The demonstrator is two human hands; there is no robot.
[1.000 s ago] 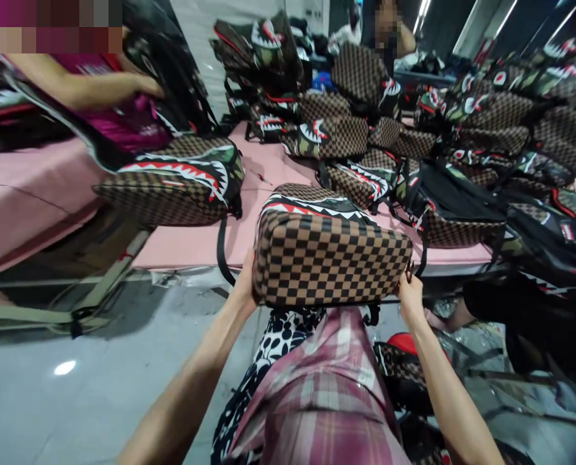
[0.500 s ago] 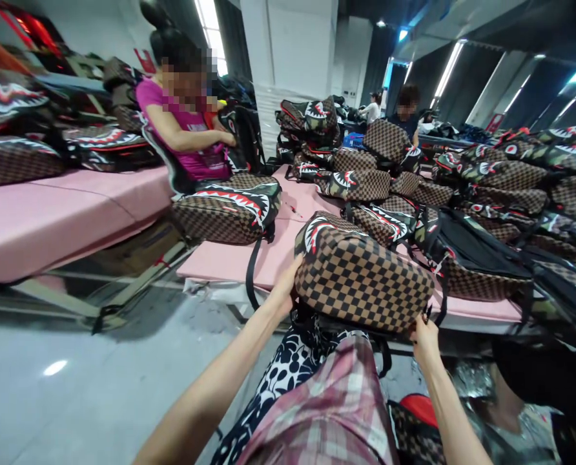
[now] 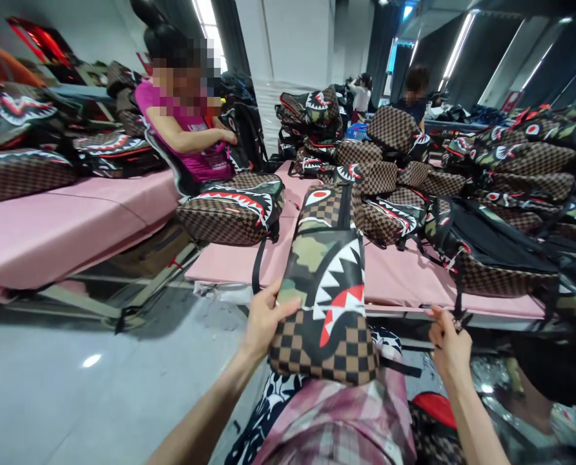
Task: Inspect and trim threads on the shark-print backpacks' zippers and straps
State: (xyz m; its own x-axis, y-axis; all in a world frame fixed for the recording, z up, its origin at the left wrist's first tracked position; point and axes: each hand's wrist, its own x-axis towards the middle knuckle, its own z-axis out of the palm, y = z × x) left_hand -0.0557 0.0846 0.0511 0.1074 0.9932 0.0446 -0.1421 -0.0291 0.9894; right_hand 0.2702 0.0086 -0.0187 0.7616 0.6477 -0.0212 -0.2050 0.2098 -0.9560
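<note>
A backpack (image 3: 324,290) with brown checks, camouflage and a shark mouth lies lengthwise from my lap onto the pink table, its side panel facing up. My left hand (image 3: 265,320) grips its left edge, thumb on top of the panel. To the right of the backpack, apart from it, my right hand (image 3: 450,342) is curled around small dark snips (image 3: 457,325), mostly hidden by the fingers. A black strap (image 3: 401,367) sticks out from the bag's lower right side.
A similar backpack (image 3: 232,210) lies at left on the pink table (image 3: 225,265). More backpacks (image 3: 505,265) are piled to the right and behind. Across the table, a seated person in a purple shirt (image 3: 191,139) handles a black bag. Another pink table (image 3: 75,213) stands left.
The backpack has turned from its checked base facing me to its shark-mouth side showing upward. My right hand has let go of it and moved off to the right.
</note>
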